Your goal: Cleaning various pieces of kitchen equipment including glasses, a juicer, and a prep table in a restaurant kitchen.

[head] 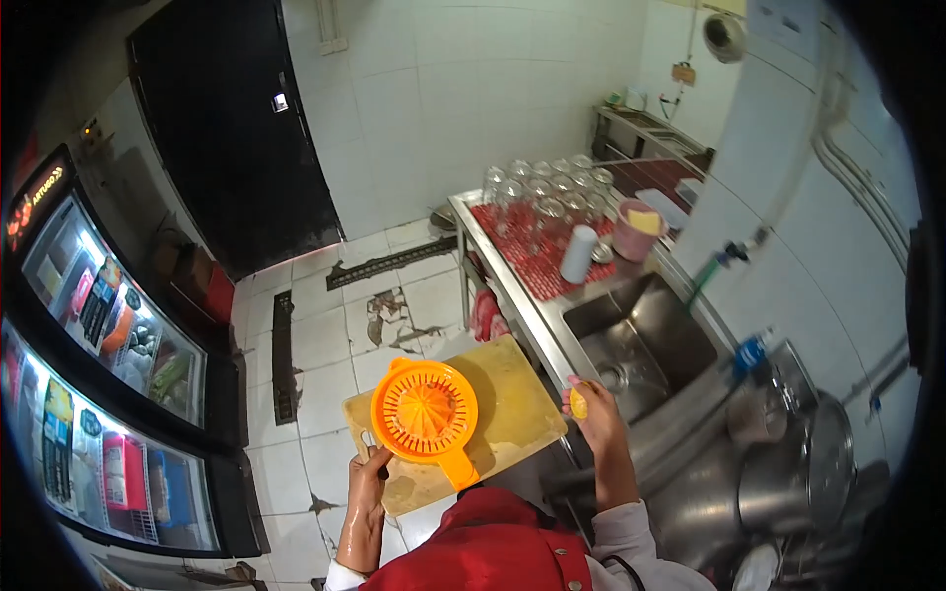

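Note:
My left hand grips the corner of a worn yellow cutting board beside its handle slot, thumb on top. The board is held up in front of my red apron. On it sits an orange plastic citrus juicer, its ribbed cone up and its handle pointing towards me. Wet pulp shows around the cone. Off the board's right edge, my right hand pinches a small yellow piece, apparently a citrus half, near the sink's front edge.
A steel sink lies ahead to the right. Upturned glasses, a white cylinder and a pink bucket stand on the counter. Steel pots are at right. Glass-door fridges line the left. Floor tiles are broken.

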The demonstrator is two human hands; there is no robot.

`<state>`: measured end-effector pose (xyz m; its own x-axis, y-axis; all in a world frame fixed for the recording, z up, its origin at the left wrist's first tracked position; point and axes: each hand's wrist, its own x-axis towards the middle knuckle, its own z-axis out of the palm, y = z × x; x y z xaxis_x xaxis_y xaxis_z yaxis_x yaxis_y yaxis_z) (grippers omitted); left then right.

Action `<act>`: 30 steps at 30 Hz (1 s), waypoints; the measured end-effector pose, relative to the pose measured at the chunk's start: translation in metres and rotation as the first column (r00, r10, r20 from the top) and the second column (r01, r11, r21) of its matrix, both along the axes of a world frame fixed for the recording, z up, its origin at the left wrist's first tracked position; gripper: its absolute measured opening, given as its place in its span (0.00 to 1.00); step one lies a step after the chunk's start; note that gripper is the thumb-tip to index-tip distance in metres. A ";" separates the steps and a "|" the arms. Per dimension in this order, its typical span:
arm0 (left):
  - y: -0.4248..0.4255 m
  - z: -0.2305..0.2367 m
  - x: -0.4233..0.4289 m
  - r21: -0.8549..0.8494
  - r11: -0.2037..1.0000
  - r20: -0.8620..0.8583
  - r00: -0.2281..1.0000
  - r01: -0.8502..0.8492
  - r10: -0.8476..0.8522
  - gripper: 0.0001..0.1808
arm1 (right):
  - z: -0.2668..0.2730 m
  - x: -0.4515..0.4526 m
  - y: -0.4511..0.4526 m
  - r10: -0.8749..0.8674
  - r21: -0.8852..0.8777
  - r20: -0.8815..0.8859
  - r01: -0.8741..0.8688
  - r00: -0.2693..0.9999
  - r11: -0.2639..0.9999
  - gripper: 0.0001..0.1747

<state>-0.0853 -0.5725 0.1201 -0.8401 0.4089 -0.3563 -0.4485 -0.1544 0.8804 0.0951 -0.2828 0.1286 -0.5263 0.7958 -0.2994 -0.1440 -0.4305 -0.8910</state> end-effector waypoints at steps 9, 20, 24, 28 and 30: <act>0.087 0.002 -0.201 0.023 0.983 0.075 0.981 -0.181 0.179 0.13 | 0.072 -0.157 0.184 -0.092 -0.157 -0.383 0.033 0.919 0.987 0.19; 0.227 0.043 -0.446 0.035 0.970 -0.112 0.963 -0.243 0.245 0.11 | 0.193 -0.416 0.410 -0.080 0.650 0.325 -0.161 0.942 0.743 0.21; 0.277 0.023 -0.532 -0.088 0.979 -0.132 0.977 -0.183 0.170 0.09 | 0.175 -0.492 0.498 -0.223 0.656 0.629 -0.354 0.745 0.667 0.18; 0.330 0.027 -0.591 -0.073 0.972 -0.080 0.973 -0.222 0.217 0.06 | 0.138 -0.553 0.586 -0.452 0.718 0.696 -0.508 0.558 0.477 0.19; 0.344 0.013 -0.624 -0.002 0.985 -0.019 0.985 -0.172 0.172 0.08 | 0.128 -0.576 0.613 -0.502 0.732 0.681 -0.514 0.533 0.447 0.20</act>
